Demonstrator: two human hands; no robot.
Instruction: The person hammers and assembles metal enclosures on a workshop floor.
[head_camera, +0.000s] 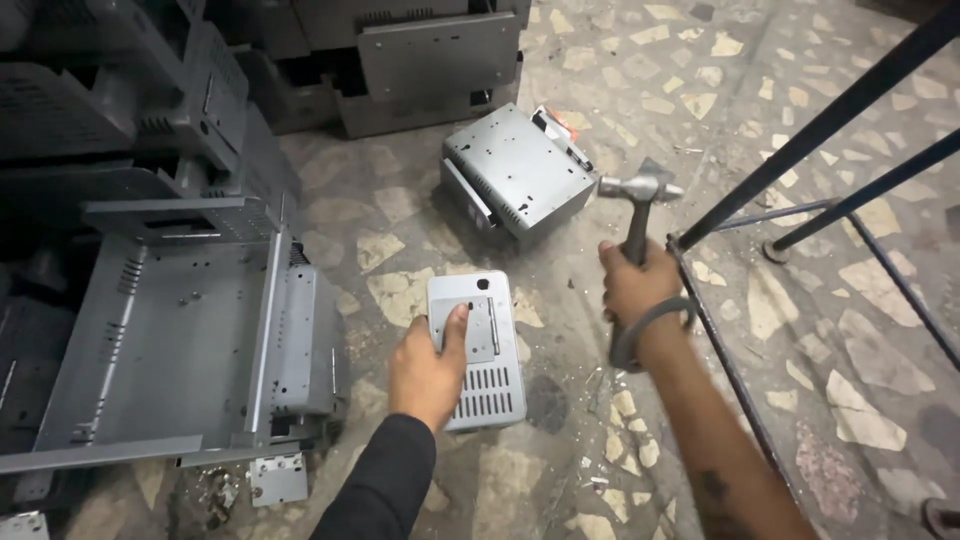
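Observation:
My left hand (430, 365) presses down on a small grey metal plate (478, 350) with vent slots that lies flat on the stone floor, thumb resting on its raised square part. My right hand (635, 285) grips the handle of a claw hammer (640, 190), raised upright to the right of the plate, its head pointing up. A cord loop from the handle hangs around my right wrist. A grey metal box (520, 175) sits tilted on the floor beyond the plate.
A large open grey metal chassis (180, 340) lies at the left, with dark stacked casings (110, 100) behind it. More metal panels (430, 55) lean at the back. A black metal frame (800, 190) stands at the right. Small debris litters the floor.

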